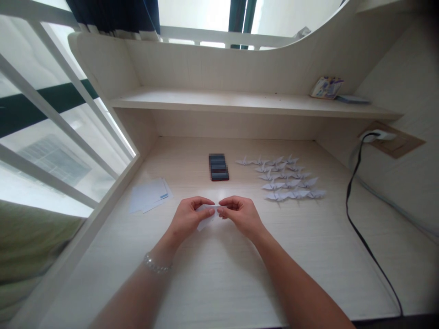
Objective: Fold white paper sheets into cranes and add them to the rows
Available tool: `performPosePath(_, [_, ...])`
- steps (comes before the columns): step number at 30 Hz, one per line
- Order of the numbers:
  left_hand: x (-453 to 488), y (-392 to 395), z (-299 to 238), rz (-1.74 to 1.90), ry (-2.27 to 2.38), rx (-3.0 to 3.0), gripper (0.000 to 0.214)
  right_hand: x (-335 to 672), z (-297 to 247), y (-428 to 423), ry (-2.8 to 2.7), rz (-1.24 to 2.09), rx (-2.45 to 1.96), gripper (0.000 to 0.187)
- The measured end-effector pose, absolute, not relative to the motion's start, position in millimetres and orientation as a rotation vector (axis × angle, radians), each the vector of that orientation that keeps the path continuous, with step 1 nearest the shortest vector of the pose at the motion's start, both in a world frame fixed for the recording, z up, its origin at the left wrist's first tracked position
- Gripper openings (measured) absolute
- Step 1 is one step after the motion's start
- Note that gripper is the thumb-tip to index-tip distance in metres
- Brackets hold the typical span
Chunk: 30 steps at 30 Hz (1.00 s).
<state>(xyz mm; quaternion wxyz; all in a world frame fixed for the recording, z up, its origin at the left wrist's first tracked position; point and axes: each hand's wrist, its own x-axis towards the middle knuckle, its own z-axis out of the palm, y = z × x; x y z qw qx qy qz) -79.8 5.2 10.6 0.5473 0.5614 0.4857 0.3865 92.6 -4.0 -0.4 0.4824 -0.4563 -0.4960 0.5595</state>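
A small folded piece of white paper (205, 222) is held between my two hands, above the middle of the desk. My left hand (190, 215) pinches its left and upper part between thumb and fingers. From the other side, my right hand (242, 214) grips its right end with the thumb and fingertips, which hide that end. To the right, several white folded paper cranes (290, 184) stand in rows. On the left lies a small stack of flat white paper sheets (149, 195), the top ones slightly fanned, with a blue mark near one corner.
Behind my hands lies a dark, pixelated rectangular object (218, 167). A black cable (349, 205) runs from the wall socket (394, 139) down the desk's right side. Above the desk's back is a shelf (219, 99) bearing a colourful packet (327, 87). White railings (58, 116) border the left.
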Motion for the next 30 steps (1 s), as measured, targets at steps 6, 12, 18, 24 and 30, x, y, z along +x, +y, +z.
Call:
performPosePath(6, [-80.4, 5.1, 11.8, 0.910, 1.168, 1.343, 0.029, 91.2, 2.0, -4.4, -1.225, 1.403, -1.162, 0.031])
performPosePath(12, [-79.1, 5.3, 14.3, 0.897, 1.168, 1.341, 0.027, 91.3, -0.1, -2.7, -1.222, 1.407, -1.164, 0.032])
performPosePath(18, [-80.0, 5.7, 12.3, 0.889, 1.139, 1.347, 0.027, 91.4, -0.6, -2.5, -1.194, 1.411, -1.157, 0.029])
performPosePath(24, [-79.0, 4.9, 12.9, 0.880, 1.150, 1.361, 0.030, 92.1, -1.3, -2.0, -1.186, 1.406, -1.161, 0.032])
performPosePath(30, [-77.8, 4.1, 12.1, 0.884, 1.160, 1.388, 0.034, 91.9, -2.7, -2.1, -1.175, 1.416, -1.159, 0.034])
